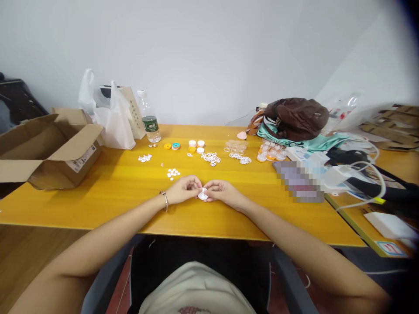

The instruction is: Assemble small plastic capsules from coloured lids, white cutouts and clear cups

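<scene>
Between my two hands, just above the table's front half, is a small round white plastic part (203, 194). My left hand (186, 190) pinches its left side, and a bracelet circles that wrist. On the other side, the thumb and fingers of my right hand (222, 192) grip it too. Small white discs (173, 173) lie just beyond my left hand. Farther back are white openwork pieces (211, 158), more openwork pieces (241, 158), white knob-like pieces (145, 158) and round white and yellow caps (192, 144). Clear round cups (235, 147) stand behind them.
An open cardboard box (72, 152), a white plastic bag (118, 122) and a water bottle (150, 122) stand at the left. Orange-and-clear parts (271, 151), a brown bag (296, 118), a blurred-out flat device (299, 182) and white cables (381, 183) occupy the right.
</scene>
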Available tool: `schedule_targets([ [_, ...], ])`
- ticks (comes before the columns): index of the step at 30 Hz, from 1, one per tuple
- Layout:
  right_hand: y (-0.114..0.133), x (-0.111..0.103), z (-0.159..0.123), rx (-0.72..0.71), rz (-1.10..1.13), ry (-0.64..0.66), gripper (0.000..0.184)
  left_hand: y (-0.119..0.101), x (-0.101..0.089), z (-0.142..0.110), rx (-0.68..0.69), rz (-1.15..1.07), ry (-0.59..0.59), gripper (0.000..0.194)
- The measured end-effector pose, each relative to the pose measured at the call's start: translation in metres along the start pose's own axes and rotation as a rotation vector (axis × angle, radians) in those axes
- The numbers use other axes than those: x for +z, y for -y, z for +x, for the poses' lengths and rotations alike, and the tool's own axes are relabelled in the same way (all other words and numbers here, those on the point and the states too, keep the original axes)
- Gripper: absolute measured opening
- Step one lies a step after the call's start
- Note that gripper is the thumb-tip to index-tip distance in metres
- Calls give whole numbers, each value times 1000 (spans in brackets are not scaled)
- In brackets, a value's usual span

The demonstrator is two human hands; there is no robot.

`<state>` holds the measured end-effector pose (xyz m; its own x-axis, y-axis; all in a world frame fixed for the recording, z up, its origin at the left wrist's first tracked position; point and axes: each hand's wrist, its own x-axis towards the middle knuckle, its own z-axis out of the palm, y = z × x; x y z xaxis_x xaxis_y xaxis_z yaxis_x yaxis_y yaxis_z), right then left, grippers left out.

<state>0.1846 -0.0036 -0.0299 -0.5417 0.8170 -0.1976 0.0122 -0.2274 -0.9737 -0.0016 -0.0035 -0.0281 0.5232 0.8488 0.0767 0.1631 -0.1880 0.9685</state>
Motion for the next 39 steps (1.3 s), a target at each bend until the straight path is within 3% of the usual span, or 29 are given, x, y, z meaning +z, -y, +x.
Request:
schedule_targets([
  [13,1,-2,0,-36,-7,32,34,0,0,0,17,53,-55,21],
  [26,6,-10,7,50,135,-68,25,-5,-3,7,-4,11,-107,24],
  [31,10,-16,13,67,121,-91,23,-8,-3,17,-67,11,-96,23],
  [36,12,-19,20,58,124,-133,23,-6,-6,30,-48,30,-90,21],
  [39,10,-19,19,38,149,-100,25,-8,-10,30,-34,14,-20,22],
])
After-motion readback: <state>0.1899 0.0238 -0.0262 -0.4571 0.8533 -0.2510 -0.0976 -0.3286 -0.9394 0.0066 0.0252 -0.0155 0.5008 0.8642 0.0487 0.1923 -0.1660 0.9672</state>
